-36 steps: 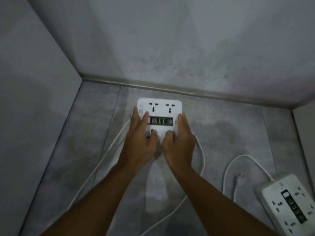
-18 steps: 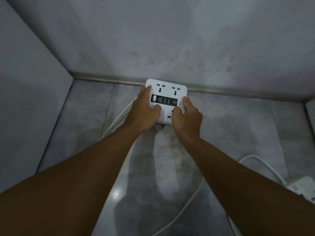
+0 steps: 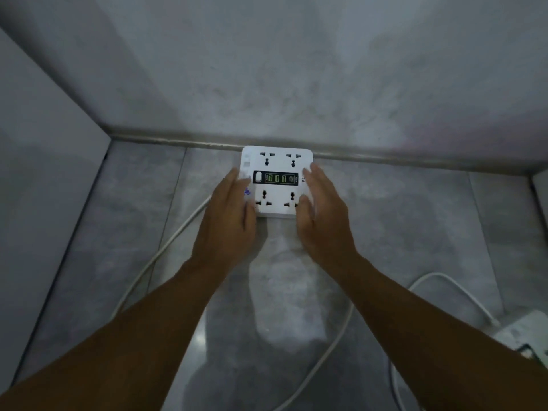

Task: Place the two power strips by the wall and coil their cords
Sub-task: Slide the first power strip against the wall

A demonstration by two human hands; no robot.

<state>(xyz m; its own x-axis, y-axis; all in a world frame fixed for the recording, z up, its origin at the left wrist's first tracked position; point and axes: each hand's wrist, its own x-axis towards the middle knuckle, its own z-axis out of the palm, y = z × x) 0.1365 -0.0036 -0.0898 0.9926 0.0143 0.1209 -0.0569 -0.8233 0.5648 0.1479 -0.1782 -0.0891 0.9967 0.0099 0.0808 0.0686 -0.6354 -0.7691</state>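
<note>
A square white power strip (image 3: 277,164) with a black panel lies flat on the grey floor, its far edge against the base of the wall (image 3: 296,84). My left hand (image 3: 228,218) is at its left side and my right hand (image 3: 321,215) at its right side, both with fingers straight and apart, gripping nothing. Its white cord (image 3: 166,247) runs loose over the floor to the left, and another stretch (image 3: 326,354) passes under my right arm. A second white power strip (image 3: 525,336) shows partly at the right edge with its cord (image 3: 444,280) looping beside it.
A side wall (image 3: 44,173) closes the corner on the left, and another wall edge (image 3: 541,185) stands at the far right. The grey tiled floor (image 3: 415,226) spreads between the two strips.
The square strip slid forward until it reached the wall. Both hands then let go of it and drew back to its sides with fingers opened.
</note>
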